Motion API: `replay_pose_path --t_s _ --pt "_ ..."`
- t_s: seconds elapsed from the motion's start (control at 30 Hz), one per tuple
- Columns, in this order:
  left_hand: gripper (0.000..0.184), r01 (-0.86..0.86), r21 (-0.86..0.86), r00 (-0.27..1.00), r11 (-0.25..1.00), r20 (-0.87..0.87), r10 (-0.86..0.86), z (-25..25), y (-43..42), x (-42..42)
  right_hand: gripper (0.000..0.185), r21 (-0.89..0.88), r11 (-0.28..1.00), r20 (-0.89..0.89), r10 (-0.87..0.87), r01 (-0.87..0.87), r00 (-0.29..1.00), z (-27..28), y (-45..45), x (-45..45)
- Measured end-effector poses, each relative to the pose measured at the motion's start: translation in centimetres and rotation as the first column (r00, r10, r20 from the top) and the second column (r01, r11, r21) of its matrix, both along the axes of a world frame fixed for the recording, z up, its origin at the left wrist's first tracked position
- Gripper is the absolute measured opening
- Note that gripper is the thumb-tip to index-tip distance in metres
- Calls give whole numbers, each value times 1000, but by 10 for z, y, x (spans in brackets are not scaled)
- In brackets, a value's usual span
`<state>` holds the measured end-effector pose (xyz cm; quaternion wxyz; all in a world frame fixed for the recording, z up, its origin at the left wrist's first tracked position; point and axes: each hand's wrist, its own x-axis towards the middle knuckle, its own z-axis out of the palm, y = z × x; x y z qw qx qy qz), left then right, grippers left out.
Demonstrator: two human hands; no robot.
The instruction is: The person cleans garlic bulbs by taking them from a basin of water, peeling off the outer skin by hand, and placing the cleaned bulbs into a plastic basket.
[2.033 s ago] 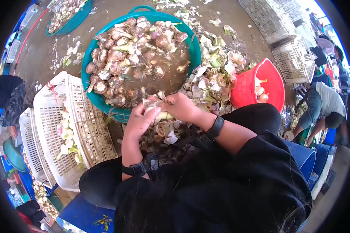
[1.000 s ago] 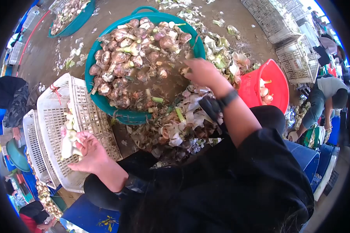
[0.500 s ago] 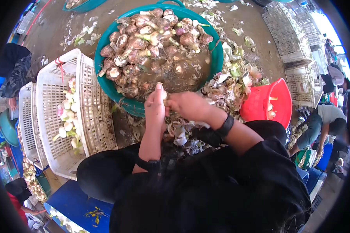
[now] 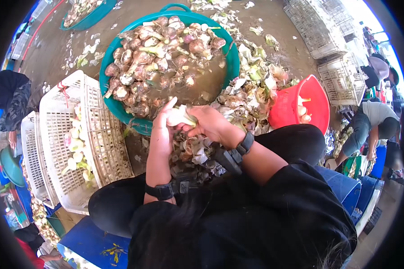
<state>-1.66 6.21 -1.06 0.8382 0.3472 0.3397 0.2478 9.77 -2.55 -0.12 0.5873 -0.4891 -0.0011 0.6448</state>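
Note:
A pale, peeled garlic bulb (image 4: 178, 115) sits between my two hands, over the near rim of the green tub (image 4: 236, 67). My left hand (image 4: 161, 123) holds the bulb from the left, with its thumb pointing up and away. From the right, my right hand (image 4: 215, 124) is closed at the bulb's stem end; its fingertips are partly hidden. Brown, unpeeled garlic bulbs (image 4: 139, 60) are heaped in muddy water inside the tub. Loose garlic skins (image 4: 195, 154) lie on the floor below my hands.
To my left stands a white plastic crate (image 4: 60, 107) with peeled bulbs (image 4: 77, 145). A red bucket (image 4: 316, 105) at my right holds a few bulbs. Discarded skins (image 4: 256, 89) pile beside the tub. A co-worker (image 4: 375, 116) bends at far right; stacked crates (image 4: 314, 31) stand behind.
My hands have turned, and the white bulb between them shows much more plainly. The whole view has shifted slightly, with the tub and bucket now further left.

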Motion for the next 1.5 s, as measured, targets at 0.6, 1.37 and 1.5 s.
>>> replay_pose_path --t_s 0.6,1.37,1.5 --pt "19 -310 -361 937 879 39 347 2 -8 0 28 506 861 232 -80 -50 969 8 -60 19" --pt "38 -513 84 807 854 -290 514 23 9 -5 27 342 931 553 -86 -132 829 0 52 72" --pt "28 -519 101 810 849 -259 526 14 15 -4 25 -661 512 689 124 -548 -714 -100 117 23"
